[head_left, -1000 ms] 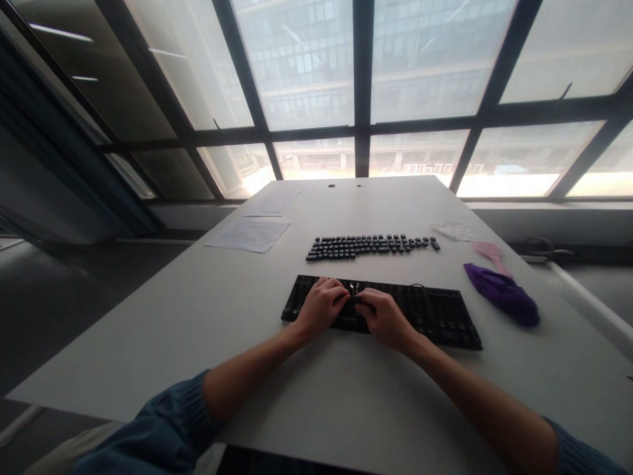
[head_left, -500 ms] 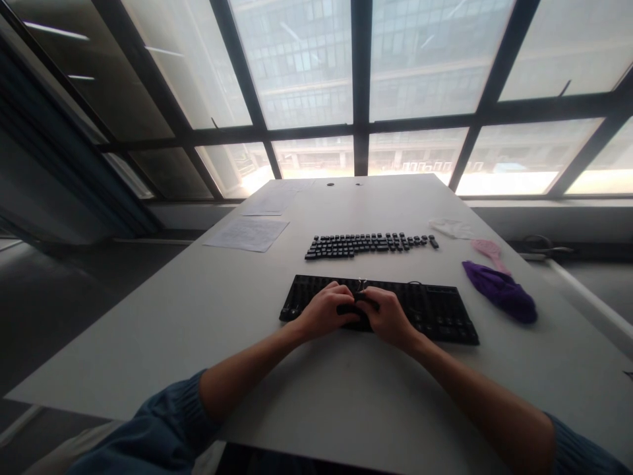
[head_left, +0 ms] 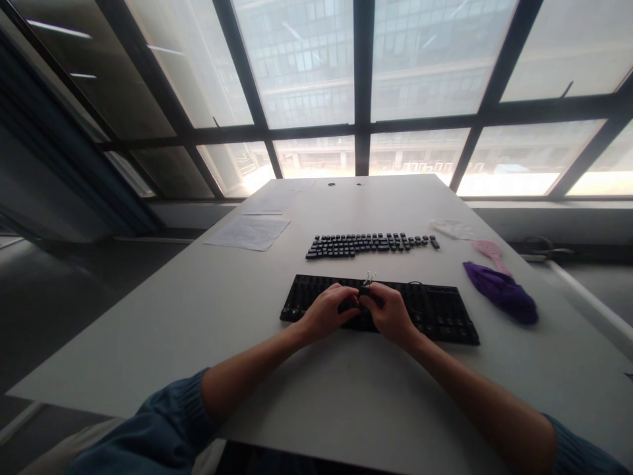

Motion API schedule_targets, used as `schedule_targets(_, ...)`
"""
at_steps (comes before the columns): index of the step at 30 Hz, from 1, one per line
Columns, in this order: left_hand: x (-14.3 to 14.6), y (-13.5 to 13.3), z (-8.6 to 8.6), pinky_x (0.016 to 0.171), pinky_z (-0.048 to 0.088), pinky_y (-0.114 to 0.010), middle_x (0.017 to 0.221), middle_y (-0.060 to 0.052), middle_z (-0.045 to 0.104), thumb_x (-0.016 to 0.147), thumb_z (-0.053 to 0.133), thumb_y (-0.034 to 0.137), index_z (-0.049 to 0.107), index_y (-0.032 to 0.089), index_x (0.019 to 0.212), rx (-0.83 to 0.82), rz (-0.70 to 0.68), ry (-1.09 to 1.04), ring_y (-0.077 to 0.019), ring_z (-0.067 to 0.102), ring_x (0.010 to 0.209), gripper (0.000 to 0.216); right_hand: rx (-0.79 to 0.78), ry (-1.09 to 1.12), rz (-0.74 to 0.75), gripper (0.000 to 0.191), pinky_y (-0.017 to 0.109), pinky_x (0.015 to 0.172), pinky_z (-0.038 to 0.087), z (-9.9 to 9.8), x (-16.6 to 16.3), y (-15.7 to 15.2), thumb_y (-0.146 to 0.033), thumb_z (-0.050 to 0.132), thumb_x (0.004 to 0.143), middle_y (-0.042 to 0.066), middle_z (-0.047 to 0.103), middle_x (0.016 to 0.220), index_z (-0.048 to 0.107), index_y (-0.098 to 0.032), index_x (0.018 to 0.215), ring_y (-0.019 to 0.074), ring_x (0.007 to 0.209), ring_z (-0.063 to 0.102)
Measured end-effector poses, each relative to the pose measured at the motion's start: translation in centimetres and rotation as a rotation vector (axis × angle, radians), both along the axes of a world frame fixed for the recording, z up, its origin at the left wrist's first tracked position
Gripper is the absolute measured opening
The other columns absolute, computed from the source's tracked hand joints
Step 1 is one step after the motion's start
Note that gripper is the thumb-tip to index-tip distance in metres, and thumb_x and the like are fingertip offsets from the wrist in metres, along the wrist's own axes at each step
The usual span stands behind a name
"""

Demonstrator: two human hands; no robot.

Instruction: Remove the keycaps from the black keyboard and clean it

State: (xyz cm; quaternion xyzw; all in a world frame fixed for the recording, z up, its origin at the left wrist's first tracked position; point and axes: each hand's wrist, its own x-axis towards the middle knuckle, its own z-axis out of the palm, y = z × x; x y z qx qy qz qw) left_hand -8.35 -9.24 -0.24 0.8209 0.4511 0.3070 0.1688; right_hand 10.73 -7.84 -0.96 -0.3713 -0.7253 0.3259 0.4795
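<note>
A black keyboard (head_left: 440, 313) lies across the near part of the table, many of its keys standing bare of caps. Over its middle, my left hand (head_left: 329, 310) and my right hand (head_left: 390, 311) meet at the fingertips. Between them sits a small dark piece, with the thin pale wire prongs of a keycap puller (head_left: 369, 278) sticking up above it. My right fingers pinch the puller. My left fingers are closed against the same spot; what they grip is too small and dark to make out. Behind the keyboard, loose black keycaps (head_left: 370, 244) lie in rows.
On the right lie a purple cloth pouch (head_left: 499, 292), a pink hairbrush-like object (head_left: 488, 249) and a clear plastic bag (head_left: 452, 229). Printed sheets (head_left: 247, 234) rest on the left of the white table (head_left: 198, 316). Large windows stand beyond.
Both hands have shifted slightly right and lifted a little, still together. The wire prongs moved right and up with them and now show more clearly above the fingers.
</note>
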Motion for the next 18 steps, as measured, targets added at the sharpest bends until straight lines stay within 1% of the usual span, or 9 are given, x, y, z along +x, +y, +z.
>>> schedule_targets(3, -0.1, 0.1, -0.5, 0.087, 0.052, -0.035, 0.097, -0.004, 0.068, 0.081, 0.074, 0.024, 0.059, 0.023, 0.118, 0.001, 0.019, -0.067, -0.0204, 0.063, 0.094, 0.04, 0.012, -0.001, -0.028, 0.015, 0.029, 0.065, 0.045, 0.1, -0.2, -0.1, -0.024, 0.056, 0.086, 0.004, 0.067, 0.072, 0.066, -0.019, 0.076, 0.0185, 0.067, 0.058)
schedule_targets(5, -0.2, 0.1, -0.6, 0.089, 0.052, -0.036, 0.099, -0.004, 0.068, 0.081, 0.074, 0.023, 0.056, 0.023, 0.12, 0.014, 0.008, -0.09, -0.0203, 0.063, 0.096, 0.043, -0.025, 0.012, -0.069, 0.016, 0.029, 0.063, 0.044, -0.1, -0.2, 0.0, -0.025, 0.056, 0.088, 0.004, 0.066, 0.071, 0.065, -0.019, 0.077, 0.0185, 0.065, 0.058)
schedule_targets(7, -0.1, 0.1, -0.5, 0.089, 0.052, -0.036, 0.1, -0.005, 0.068, 0.084, 0.071, 0.024, 0.058, 0.022, 0.114, 0.052, -0.019, -0.054, -0.0204, 0.062, 0.097, 0.034, -0.082, 0.026, -0.105, 0.019, 0.028, 0.059, 0.041, -0.3, -0.3, 0.2, -0.027, 0.056, 0.088, 0.003, 0.065, 0.067, 0.063, -0.019, 0.073, 0.0182, 0.062, 0.057)
schedule_targets(10, 0.2, 0.0, 0.1, 0.088, 0.05, -0.037, 0.1, -0.006, 0.068, 0.09, 0.064, 0.023, 0.062, 0.021, 0.107, 0.161, -0.056, 0.081, -0.0209, 0.059, 0.096, 0.017, -0.135, 0.034, -0.143, 0.023, 0.027, 0.055, 0.038, -0.5, -0.2, 0.5, -0.03, 0.058, 0.087, 0.002, 0.062, 0.061, 0.058, -0.019, 0.067, 0.0174, 0.059, 0.054)
schedule_targets(14, 0.6, -0.3, 0.7, 0.088, 0.05, -0.039, 0.102, -0.007, 0.067, 0.094, 0.056, 0.019, 0.062, 0.02, 0.11, 0.27, -0.041, 0.238, -0.0225, 0.056, 0.097, 0.017, -0.134, 0.033, -0.153, 0.024, 0.027, 0.054, 0.036, -0.5, -0.2, 0.8, -0.031, 0.059, 0.086, 0.001, 0.059, 0.06, 0.057, -0.019, 0.066, 0.0165, 0.058, 0.052)
schedule_targets(18, 0.8, -0.5, 0.9, 0.095, 0.049, -0.039, 0.114, -0.009, 0.063, 0.097, 0.049, 0.018, 0.062, 0.019, 0.108, 0.301, -0.043, 0.27, -0.0228, 0.054, 0.105, 0.017, -0.146, 0.06, -0.132, 0.023, 0.027, 0.056, 0.039, -0.7, -0.3, 0.8, -0.03, 0.057, 0.088, 0.002, 0.062, 0.064, 0.058, -0.018, 0.069, 0.0172, 0.06, 0.055)
